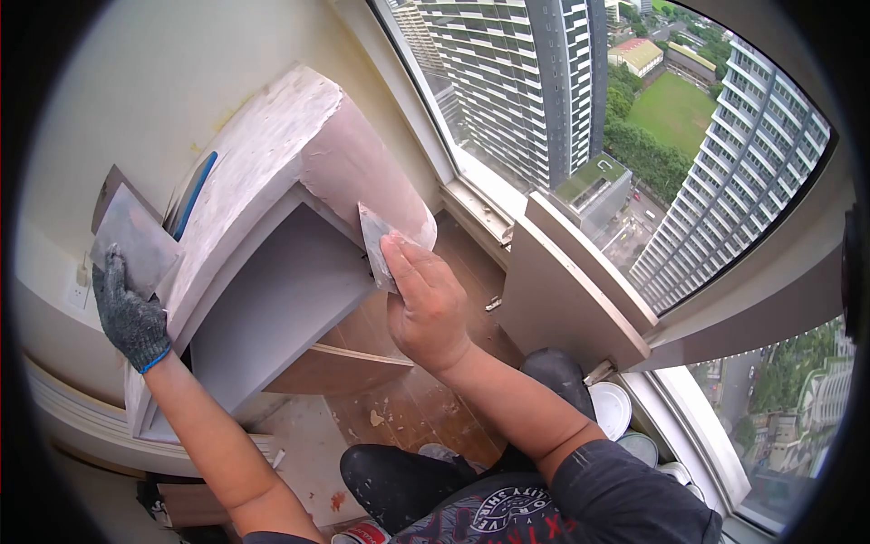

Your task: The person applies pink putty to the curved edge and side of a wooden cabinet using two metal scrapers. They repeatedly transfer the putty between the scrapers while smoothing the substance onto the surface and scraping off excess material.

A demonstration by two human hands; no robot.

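My left hand [132, 315], in a dark knit glove with a blue cuff edge, grips a flat grey putty scraper [140, 240] beside the cabinet's left side. My bare right hand [428, 304] is closed on another thin putty scraper [372, 238], its blade at the lower edge of the cabinet's pinkish face [358, 159]. Uneven whitish putty covers the cabinet top [272, 113]. Below it the cabinet is open, with a grey inner panel [272, 281]. A blue-edged blade [194, 192] rests against the cabinet behind my left hand.
Curved loose panels [566, 295] stand by the window at right. White lids and cans [609, 410] sit near my knee. Putty crumbs lie on the wooden floor [399, 412]. A wall socket [78, 292] is at left, and a can with a red label [367, 533] is at the bottom.
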